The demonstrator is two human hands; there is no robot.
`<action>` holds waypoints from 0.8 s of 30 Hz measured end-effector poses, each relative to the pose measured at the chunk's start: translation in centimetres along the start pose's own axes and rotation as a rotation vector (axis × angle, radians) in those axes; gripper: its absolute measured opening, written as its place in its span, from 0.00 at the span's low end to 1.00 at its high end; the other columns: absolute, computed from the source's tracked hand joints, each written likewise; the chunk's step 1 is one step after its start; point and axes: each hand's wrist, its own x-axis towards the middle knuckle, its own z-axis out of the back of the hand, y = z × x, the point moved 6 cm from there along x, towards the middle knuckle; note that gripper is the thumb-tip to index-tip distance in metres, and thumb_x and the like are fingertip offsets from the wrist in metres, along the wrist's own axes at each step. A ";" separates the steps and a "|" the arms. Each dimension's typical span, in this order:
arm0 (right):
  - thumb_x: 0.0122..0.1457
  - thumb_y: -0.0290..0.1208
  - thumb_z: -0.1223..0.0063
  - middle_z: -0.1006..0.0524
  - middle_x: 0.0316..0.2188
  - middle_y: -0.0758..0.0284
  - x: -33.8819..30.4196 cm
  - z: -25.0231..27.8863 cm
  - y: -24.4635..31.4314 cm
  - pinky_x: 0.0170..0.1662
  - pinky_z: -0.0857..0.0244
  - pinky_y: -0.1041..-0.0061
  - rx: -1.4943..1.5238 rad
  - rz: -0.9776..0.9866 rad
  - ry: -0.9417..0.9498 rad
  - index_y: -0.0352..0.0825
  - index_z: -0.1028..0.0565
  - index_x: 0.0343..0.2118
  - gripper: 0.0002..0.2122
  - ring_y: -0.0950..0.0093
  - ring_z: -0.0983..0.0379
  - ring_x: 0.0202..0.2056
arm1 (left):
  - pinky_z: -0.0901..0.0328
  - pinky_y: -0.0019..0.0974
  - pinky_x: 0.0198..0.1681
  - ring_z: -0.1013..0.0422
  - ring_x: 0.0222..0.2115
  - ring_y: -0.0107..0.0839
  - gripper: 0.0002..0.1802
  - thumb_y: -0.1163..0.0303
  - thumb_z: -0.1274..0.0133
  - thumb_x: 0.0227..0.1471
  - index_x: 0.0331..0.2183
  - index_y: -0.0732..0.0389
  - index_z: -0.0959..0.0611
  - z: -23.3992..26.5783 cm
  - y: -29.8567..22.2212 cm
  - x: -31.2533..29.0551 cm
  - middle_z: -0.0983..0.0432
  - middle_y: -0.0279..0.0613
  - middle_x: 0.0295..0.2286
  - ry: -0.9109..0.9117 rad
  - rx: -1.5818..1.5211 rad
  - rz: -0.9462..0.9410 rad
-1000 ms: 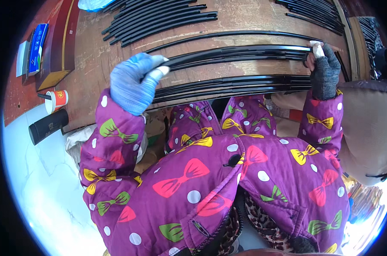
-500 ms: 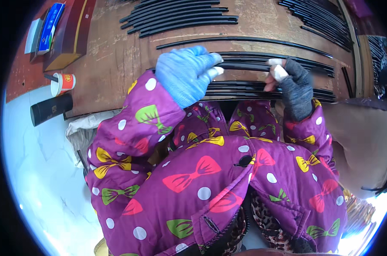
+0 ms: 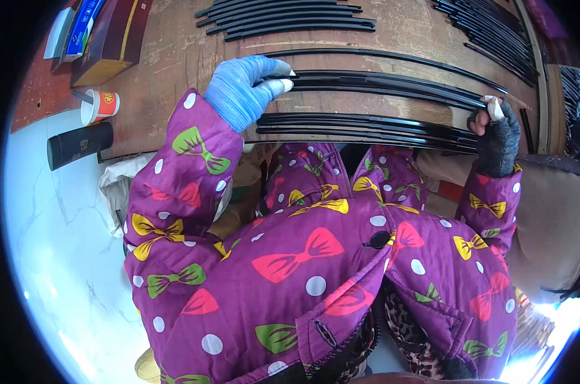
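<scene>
My left hand (image 3: 240,89), in a light blue knitted glove with white-covered fingertips, pinches the left end of a small group of long, thin black rods (image 3: 379,82). At their right end is my right hand (image 3: 498,136), in a dark grey glove with bare and white-wrapped fingertips, its fingers curled against the rod ends. Between my hands the rods lie side by side, bowed in this lens. Closer to me, a second group of black rods (image 3: 366,127) lies along the table edge. Beyond the held ones runs a single black rod (image 3: 392,57).
More black rods (image 3: 290,19) lie in rows at the far side of the worn wooden table (image 3: 168,77), with another batch (image 3: 485,38) at far right. On the left are a dark red box (image 3: 114,41), a blue carton (image 3: 82,29), a paper cup (image 3: 100,107) and a black case (image 3: 80,145).
My hands have moved apart along the rods, the left one leftward and the right one rightward, out to the rod ends. The whole view has also shifted slightly.
</scene>
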 end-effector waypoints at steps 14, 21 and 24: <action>0.52 0.29 0.52 0.35 0.14 0.70 -0.6 0.6 -1.1 0.19 0.46 0.82 -0.118 -0.110 -0.180 0.29 0.29 0.30 0.08 0.81 0.41 0.14 | 0.40 0.26 0.27 0.34 0.24 0.21 0.07 0.78 0.45 0.40 0.28 0.65 0.20 -0.4 -2.2 -0.4 0.30 0.34 0.20 -0.031 0.098 -0.174; 0.55 0.31 0.56 0.36 0.14 0.71 -0.9 6.2 -0.8 0.20 0.48 0.82 -0.026 0.011 -0.167 0.30 0.30 0.33 0.09 0.82 0.42 0.14 | 0.38 0.26 0.27 0.32 0.23 0.23 0.07 0.76 0.44 0.39 0.28 0.64 0.19 0.4 0.6 -1.1 0.26 0.36 0.23 -0.003 -0.125 -0.083; 0.56 0.35 0.56 0.35 0.15 0.70 -1.4 6.7 -0.7 0.23 0.45 0.77 -0.016 -0.002 -0.163 0.28 0.30 0.35 0.13 0.78 0.41 0.16 | 0.39 0.24 0.27 0.34 0.23 0.19 0.07 0.76 0.43 0.40 0.28 0.65 0.19 0.0 1.8 -1.2 0.26 0.34 0.24 0.029 -0.216 0.165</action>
